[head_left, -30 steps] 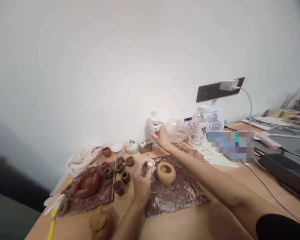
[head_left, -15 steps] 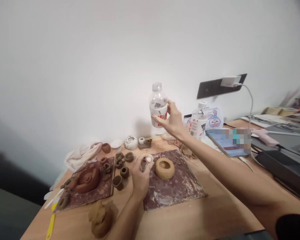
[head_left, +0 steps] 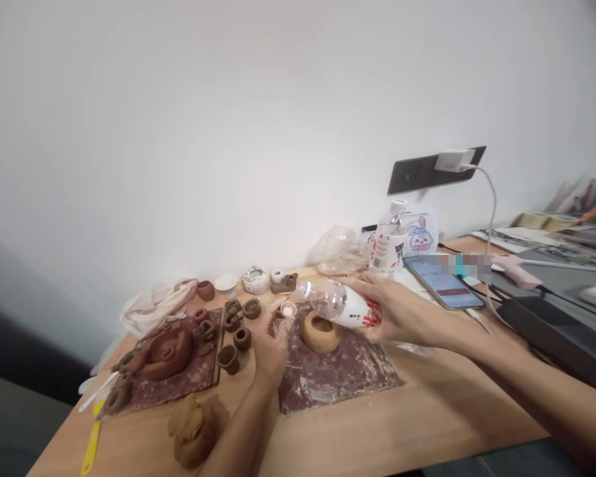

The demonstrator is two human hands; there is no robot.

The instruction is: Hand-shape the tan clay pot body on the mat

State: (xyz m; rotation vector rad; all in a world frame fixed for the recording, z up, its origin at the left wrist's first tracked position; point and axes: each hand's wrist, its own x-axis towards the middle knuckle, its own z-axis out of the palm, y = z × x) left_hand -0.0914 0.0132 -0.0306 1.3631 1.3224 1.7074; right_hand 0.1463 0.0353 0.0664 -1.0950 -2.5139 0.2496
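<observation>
My right hand grips a clear plastic bottle round its white and red label. The bottle lies tipped almost level, its uncapped mouth pointing left, close to my left hand. Between the fingers of my left hand is a small round white bottle cap, hollow side up. Just below the bottle, a hollow tan clay pot rests on a stained dark red board. Whether water is leaving the bottle cannot be made out.
Small clay pots stand left of my left hand. A reddish clay piece sits on a second board, near a lump of clay. Another bottle, a phone and cables are at the right.
My right hand has lowered the bottle and tipped it from upright to nearly level, mouth to the left. My left hand still holds the cap in much the same place.
</observation>
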